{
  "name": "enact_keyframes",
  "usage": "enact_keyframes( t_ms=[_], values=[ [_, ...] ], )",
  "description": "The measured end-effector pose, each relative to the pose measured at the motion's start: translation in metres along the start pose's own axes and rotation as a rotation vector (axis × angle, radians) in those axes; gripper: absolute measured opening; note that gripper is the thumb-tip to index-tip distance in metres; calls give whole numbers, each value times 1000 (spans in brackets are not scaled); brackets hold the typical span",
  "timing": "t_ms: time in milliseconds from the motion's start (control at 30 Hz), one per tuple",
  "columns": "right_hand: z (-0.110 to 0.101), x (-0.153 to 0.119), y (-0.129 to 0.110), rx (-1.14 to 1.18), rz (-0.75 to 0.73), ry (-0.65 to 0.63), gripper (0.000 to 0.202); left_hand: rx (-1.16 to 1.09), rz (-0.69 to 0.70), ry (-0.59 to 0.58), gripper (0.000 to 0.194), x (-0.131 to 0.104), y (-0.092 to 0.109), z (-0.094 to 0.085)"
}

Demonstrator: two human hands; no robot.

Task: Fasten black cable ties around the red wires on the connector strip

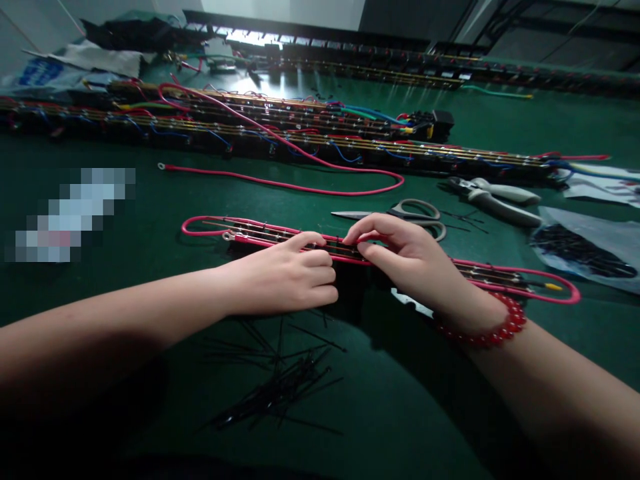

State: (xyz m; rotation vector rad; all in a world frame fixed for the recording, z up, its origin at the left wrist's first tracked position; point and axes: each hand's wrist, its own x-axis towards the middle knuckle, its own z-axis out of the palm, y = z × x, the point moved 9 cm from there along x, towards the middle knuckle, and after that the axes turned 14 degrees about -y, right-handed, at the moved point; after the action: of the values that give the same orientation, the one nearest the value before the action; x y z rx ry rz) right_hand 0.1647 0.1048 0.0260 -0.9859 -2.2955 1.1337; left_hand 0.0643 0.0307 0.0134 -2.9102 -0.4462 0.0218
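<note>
A narrow black strip with brass-coloured rods (493, 274) lies across the table, with a red cable (545, 272) looped lengthwise around it. At the strip's left end shows a ring terminal (229, 236) on the cable. My left hand (300, 275) is closed over the middle of the strip, fingers curled against the red cable; what its fingertips grip is hidden. Just to the right, my right hand (407, 257) pinches at the strip with thumb and index finger, and anything between them is too small to make out. Small black ties (225, 219) cross the cable.
Loose black cable ties (280, 393) are heaped in front. Behind the strip lie scissors (417, 212), cutting pliers (493, 197) and a loose red cable (280, 183). A bag of black ties (585, 250) is at right. Long wired strips (300, 137) span the back.
</note>
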Motion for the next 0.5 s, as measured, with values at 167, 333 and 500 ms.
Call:
enact_keyframes(
  t_ms=[167,333,500],
  values=[
    [0,0,-2,-31,-4,-7,17,34,21,-48,20,2,3,1],
    [0,0,-2,-38,11,-3,17,79,12,-69,21,1,8,2],
    [0,0,-3,-7,-2,-7,16,16,-1,6,20,1,6,2]
  ],
)
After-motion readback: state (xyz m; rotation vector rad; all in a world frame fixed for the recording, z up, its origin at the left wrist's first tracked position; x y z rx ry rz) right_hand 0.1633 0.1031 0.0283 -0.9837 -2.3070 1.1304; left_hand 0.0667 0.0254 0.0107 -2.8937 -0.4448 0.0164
